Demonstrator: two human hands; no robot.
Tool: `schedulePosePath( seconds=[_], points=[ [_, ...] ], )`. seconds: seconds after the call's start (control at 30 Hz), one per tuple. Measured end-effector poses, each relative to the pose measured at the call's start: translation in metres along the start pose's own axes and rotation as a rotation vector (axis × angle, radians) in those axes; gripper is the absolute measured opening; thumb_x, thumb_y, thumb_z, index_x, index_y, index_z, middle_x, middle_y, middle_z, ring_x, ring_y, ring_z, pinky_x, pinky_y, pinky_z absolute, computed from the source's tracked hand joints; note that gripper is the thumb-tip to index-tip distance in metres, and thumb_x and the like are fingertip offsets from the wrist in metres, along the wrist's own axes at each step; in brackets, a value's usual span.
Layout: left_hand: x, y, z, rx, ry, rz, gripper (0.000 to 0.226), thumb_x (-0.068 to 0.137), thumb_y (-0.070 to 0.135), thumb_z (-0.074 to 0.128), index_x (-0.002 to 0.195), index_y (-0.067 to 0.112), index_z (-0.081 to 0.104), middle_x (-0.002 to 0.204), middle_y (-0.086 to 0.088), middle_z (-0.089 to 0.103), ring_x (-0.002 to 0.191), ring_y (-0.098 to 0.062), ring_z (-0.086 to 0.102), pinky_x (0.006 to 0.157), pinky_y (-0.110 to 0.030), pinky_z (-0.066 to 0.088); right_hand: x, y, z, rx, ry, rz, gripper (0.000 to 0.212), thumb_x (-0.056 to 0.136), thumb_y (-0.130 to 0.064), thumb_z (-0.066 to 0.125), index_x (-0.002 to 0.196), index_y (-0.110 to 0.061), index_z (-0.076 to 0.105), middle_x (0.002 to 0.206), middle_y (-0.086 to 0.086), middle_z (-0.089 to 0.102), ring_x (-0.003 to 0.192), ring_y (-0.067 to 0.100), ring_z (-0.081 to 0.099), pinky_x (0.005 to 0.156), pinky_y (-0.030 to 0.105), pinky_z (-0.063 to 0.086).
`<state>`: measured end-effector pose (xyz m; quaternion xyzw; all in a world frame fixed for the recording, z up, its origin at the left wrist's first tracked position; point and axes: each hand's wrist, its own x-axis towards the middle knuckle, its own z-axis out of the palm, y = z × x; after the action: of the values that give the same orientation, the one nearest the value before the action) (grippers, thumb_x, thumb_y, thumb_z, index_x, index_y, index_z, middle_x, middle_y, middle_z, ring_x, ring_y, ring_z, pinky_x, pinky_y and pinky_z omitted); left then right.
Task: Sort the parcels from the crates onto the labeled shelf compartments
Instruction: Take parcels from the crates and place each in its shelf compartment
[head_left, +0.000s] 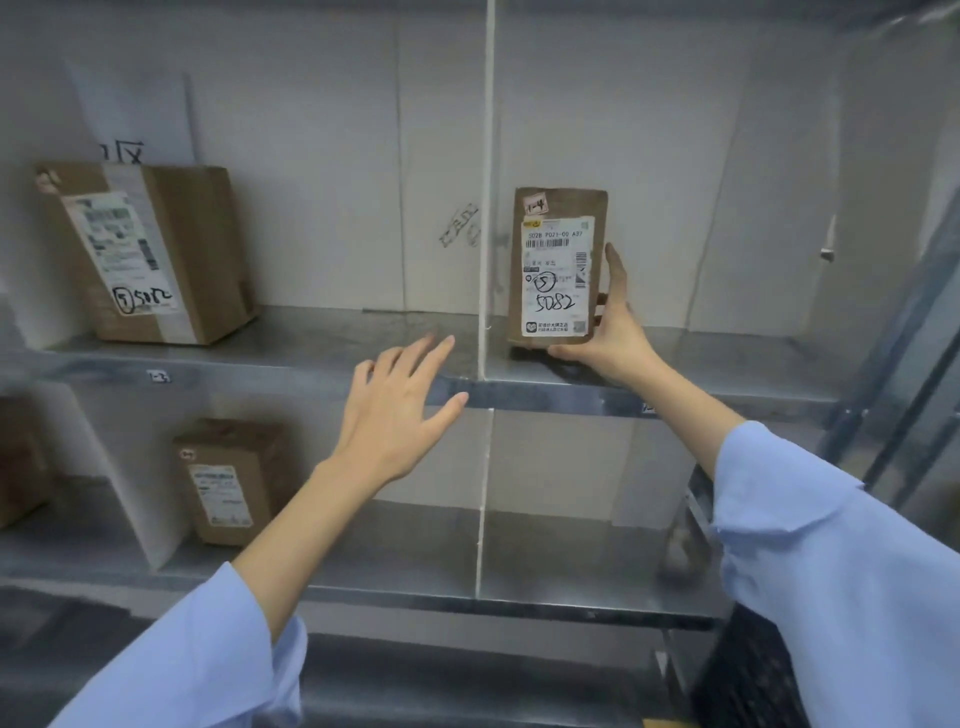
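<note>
The right hand (613, 338) grips a small brown cardboard parcel (558, 267) upright near the grey metal shelf's (727, 387) front edge; the left hand (395, 410) hovers, fingers spread, empty.

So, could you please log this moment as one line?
right hand: holds parcel upright | place: upper shelf, right of divider | left hand: open, empty

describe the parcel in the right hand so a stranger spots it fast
Find the upper metal shelf and its white vertical divider. Just right of it a slim brown parcel is held upright by the right hand. Alone on that side, it bears a 1-4 tag.
</note>
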<state>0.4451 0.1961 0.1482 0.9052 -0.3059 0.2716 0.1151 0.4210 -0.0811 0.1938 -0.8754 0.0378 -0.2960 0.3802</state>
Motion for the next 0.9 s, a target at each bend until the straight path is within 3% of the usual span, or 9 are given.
schedulePosePath(
  seconds=[0.17,0.23,0.43,0.53,0.7,0.9],
  points=[
    [0.005,-0.005,0.001,0.028,-0.008,-0.020,0.073,0.088,0.063,0.018,0.153,0.031,0.028,0.153,0.001,0.038,0.134,-0.021,0.036,0.104,-0.038,0.027,0.018,0.008,0.017,-0.022,0.015,-0.006,0.139,0.056,-0.035,0.092,0.152,-0.042,-0.008,0.139,0.008,0.051,0.123,0.024,0.051,0.103,0.044,0.045],
    [0.007,-0.006,0.003,0.029,-0.015,-0.031,0.074,0.087,0.064,0.017,0.153,0.030,0.028,0.154,0.001,0.038,0.135,-0.022,0.036,0.105,-0.039,0.027,0.023,0.011,0.021,-0.043,0.026,-0.007,0.138,0.057,-0.029,0.092,0.153,-0.037,-0.006,0.142,0.007,0.048,0.127,0.026,0.048,0.104,0.049,0.044],
    [0.008,-0.004,0.012,0.023,-0.033,-0.032,0.074,0.088,0.064,0.019,0.151,0.028,0.031,0.153,0.000,0.039,0.134,-0.022,0.038,0.105,-0.040,0.028,0.025,0.013,0.022,-0.045,0.003,-0.001,0.140,0.050,-0.042,0.089,0.153,-0.037,-0.005,0.147,0.006,0.042,0.129,0.025,0.047,0.104,0.050,0.045],
    [0.006,-0.003,0.014,0.020,-0.039,-0.020,0.073,0.088,0.063,0.021,0.152,0.028,0.030,0.152,0.001,0.040,0.133,-0.022,0.038,0.104,-0.040,0.029,0.022,0.013,0.018,-0.047,-0.018,0.014,0.136,0.057,-0.029,0.093,0.155,-0.032,-0.002,0.150,0.007,0.038,0.134,0.024,0.042,0.109,0.049,0.041],
    [0.000,-0.002,0.010,-0.019,-0.035,0.017,0.072,0.088,0.063,0.022,0.153,0.030,0.028,0.152,0.002,0.040,0.133,-0.021,0.038,0.104,-0.039,0.029,0.003,0.009,0.007,-0.089,-0.002,0.048,0.115,0.077,-0.025,0.083,0.157,-0.026,0.000,0.154,0.013,0.031,0.140,0.023,0.035,0.109,0.030,0.030],
    [-0.012,0.009,0.003,-0.144,0.014,0.114,0.067,0.092,0.060,0.028,0.151,0.029,0.032,0.150,0.006,0.042,0.131,-0.016,0.041,0.102,-0.035,0.030,-0.048,-0.011,-0.013,-0.392,0.015,0.031,0.083,0.090,-0.037,0.066,0.156,-0.035,0.016,0.156,0.009,0.026,0.136,0.031,0.040,0.102,0.045,0.041]
  ],
)
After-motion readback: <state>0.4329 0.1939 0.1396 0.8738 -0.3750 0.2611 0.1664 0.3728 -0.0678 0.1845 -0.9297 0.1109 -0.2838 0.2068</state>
